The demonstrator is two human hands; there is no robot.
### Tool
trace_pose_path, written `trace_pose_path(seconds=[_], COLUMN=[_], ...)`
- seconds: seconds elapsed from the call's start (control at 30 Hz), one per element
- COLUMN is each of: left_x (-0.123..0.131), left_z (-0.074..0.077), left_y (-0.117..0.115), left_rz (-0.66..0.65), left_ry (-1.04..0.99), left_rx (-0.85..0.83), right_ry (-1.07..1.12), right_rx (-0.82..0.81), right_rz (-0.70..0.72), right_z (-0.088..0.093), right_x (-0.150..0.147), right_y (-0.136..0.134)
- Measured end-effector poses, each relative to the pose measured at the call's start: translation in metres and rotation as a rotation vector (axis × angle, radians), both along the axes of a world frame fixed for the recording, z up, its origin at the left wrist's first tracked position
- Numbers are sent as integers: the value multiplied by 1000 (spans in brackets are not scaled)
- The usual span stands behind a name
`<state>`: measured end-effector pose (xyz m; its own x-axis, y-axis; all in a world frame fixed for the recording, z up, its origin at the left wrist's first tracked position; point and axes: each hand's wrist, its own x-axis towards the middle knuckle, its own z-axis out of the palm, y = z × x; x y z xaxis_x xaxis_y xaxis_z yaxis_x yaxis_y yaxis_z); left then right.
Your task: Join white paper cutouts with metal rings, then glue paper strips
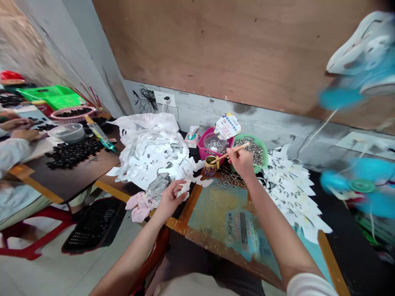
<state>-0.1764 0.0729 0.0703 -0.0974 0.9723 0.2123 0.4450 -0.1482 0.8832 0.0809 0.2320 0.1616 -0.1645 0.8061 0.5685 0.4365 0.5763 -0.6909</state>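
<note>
My right hand (241, 162) is shut on a thin wooden stick (231, 152), whose lower end reaches the mouth of a small gold-and-purple can (210, 167). My left hand (169, 200) pinches the edge of a white cut-out sheet (185, 187), part of a large heap of white cut-outs (151, 156). Just beyond my right hand stand a pink basket (203, 150) of small metal pieces and a green basket (257, 146) of metal studs. Loose metal clips (228, 181) lie below them.
A co-worker's hands (18, 127) work at the left beside black beads (74, 152). Stacked white cut-outs (290, 189) lie to my right. A blurred blue-and-white fan (361, 57) stands at the upper right, with a plywood wall (231, 45) behind the table.
</note>
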Motion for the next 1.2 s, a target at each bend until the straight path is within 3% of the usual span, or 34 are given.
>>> trace_pose_path(seconds=[0.13, 0.23, 0.33, 0.47, 0.63, 0.73, 0.93, 1.03, 1.13, 1.2], left_x=[17, 25, 31, 28, 1, -20, -49, -77, -120, -151], left_z=[-34, -45, -42, -13, 38, 54, 47, 46, 52, 57], left_y=[-16, -33, -48, -51, -12, 32, 111, 127, 132, 134], left_rz=[-69, -77, -77, -95, 144, 300, 294, 462, 669, 708], left_ry=[8, 98, 198, 369, 471, 491, 533, 587, 644, 671], left_rx=[-38, -41, -30, 58, 104, 48, -83, -103, -169, -242], right_ry=[140, 247, 384, 396, 334, 319, 381, 394, 397, 401], right_rx=[-48, -79, -107, -128, -112, -104, -124, -136, -131, -133], right_rz=[-66, -101, -123, -98, -105, -114, -125, -129, -123, -119], right_z=[5, 3, 0, -5, -12, -13, -15, -16, -18, -18], right_x=[22, 34, 40, 40, 35, 33, 30, 30, 34, 37], right_y=[-13, -21, -27, -32, -35, -38, -42, -44, -45, -45])
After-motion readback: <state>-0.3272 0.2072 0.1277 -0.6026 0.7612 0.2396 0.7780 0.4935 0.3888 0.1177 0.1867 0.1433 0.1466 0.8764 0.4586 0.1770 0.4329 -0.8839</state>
